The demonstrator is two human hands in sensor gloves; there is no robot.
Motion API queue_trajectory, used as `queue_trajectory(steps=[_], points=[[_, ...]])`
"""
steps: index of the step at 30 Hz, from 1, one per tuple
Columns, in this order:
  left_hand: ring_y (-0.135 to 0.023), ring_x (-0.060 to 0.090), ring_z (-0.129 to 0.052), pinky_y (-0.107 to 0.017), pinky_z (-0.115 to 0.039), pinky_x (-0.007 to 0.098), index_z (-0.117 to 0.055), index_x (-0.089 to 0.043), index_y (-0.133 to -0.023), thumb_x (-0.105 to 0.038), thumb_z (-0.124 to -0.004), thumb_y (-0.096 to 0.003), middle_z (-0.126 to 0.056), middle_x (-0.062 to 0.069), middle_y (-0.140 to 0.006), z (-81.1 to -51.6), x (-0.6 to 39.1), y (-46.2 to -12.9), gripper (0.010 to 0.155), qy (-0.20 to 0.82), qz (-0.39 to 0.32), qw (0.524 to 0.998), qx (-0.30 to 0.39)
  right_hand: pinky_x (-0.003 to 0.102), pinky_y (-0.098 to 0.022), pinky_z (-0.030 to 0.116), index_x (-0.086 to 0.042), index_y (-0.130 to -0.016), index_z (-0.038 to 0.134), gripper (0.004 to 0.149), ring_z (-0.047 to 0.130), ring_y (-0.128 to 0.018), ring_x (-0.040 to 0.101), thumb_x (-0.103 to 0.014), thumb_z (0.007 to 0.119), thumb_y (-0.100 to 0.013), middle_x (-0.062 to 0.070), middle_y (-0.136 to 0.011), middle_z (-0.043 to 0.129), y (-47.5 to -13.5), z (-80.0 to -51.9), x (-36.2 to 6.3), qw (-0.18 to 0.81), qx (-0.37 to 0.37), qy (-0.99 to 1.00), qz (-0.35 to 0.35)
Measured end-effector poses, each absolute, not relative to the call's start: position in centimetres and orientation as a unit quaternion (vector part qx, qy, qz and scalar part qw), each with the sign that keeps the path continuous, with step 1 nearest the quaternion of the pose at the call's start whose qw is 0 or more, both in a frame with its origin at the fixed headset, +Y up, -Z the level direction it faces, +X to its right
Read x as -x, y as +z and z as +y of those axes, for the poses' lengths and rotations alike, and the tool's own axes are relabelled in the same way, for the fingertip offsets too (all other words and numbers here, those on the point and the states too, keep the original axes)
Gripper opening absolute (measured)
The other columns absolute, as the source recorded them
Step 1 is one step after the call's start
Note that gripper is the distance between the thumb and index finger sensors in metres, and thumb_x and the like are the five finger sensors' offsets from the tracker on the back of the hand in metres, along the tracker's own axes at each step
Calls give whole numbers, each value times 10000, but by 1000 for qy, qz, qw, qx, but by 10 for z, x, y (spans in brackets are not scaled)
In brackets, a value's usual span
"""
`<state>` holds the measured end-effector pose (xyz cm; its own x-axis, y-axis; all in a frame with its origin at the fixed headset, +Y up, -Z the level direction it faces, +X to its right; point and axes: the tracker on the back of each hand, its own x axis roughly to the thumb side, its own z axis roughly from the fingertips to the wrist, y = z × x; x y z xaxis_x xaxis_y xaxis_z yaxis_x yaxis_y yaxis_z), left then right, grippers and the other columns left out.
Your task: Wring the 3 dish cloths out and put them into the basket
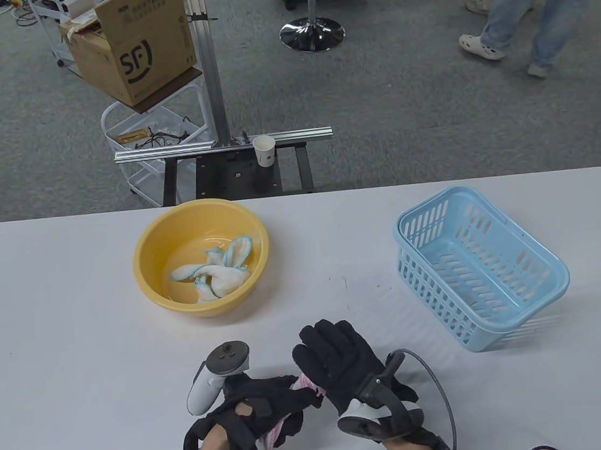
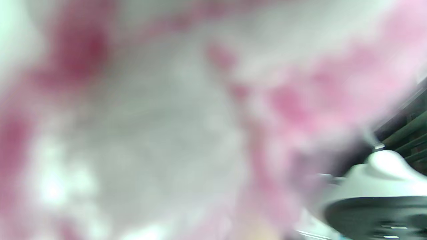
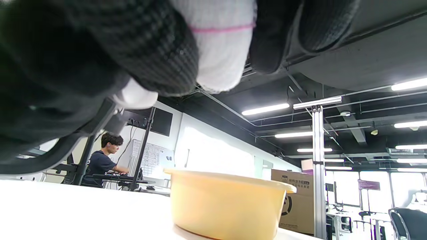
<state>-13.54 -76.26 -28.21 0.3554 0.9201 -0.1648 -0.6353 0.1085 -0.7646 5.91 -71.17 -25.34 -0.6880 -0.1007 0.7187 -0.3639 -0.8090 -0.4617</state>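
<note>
Both gloved hands hold one white cloth with pink trim (image 1: pixel 309 385) near the table's front edge. My left hand (image 1: pixel 264 409) grips its lower end, fingers curled round it. My right hand (image 1: pixel 335 359) closes over the upper end. That cloth (image 2: pixel 173 133) fills the left wrist view as a pink and white blur, and the cloth (image 3: pixel 220 43) shows between black glove fingers (image 3: pixel 160 50) in the right wrist view. Two white cloths with blue trim (image 1: pixel 219 269) lie in the yellow basin (image 1: pixel 146 275). The light blue basket (image 1: pixel 547 272) stands at the right with no cloth in it.
The yellow basin (image 3: pixel 230 206) stands ahead of my right hand. Beyond the far table edge are a metal frame with a paper cup (image 1: pixel 265 150), a cardboard box (image 1: pixel 133 43) on a cart, and a person's legs (image 1: pixel 524 4).
</note>
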Motion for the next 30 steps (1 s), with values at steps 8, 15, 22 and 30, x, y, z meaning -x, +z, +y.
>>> queue_trajectory(steps=[8, 15, 22, 30], points=[[-150, 178, -953, -323, -850, 460, -864, -189, -895, -458, -937, -418, -1023, -32, -426, -742, 132, -279, 552, 328, -167, 901, 230, 561, -575, 770, -235, -925, 753, 533, 960, -711, 349, -264, 966, -438, 92, -857, 903, -254, -715, -51, 49, -377, 888, -259], [-163, 181, -957, -335, -848, 461, -902, -182, -831, -452, -938, -386, -1026, -51, -433, -730, 124, -272, 521, 184, -170, 965, 75, 560, -485, 786, -164, -922, 722, 520, 983, -526, 313, -299, 916, -458, 124, -762, 919, -260, -720, -49, 77, -332, 921, -190], [-163, 182, -960, -335, -851, 461, -916, -172, -803, -447, -933, -370, -1030, -56, -431, -726, 118, -267, 513, 92, -176, 980, -10, 515, -368, 834, -108, -888, 723, 513, 999, -356, 243, -336, 891, -460, 122, -663, 948, -266, -728, -50, 166, -273, 942, -107], [-149, 184, -965, -328, -856, 461, -934, -159, -781, -436, -934, -364, -1042, -55, -417, -721, 109, -261, 501, 22, -195, 978, -74, 492, -312, 852, -72, -874, 728, 521, 1000, -280, 211, -342, 881, -455, 107, -613, 964, -275, -740, -59, 290, -221, 931, -1]])
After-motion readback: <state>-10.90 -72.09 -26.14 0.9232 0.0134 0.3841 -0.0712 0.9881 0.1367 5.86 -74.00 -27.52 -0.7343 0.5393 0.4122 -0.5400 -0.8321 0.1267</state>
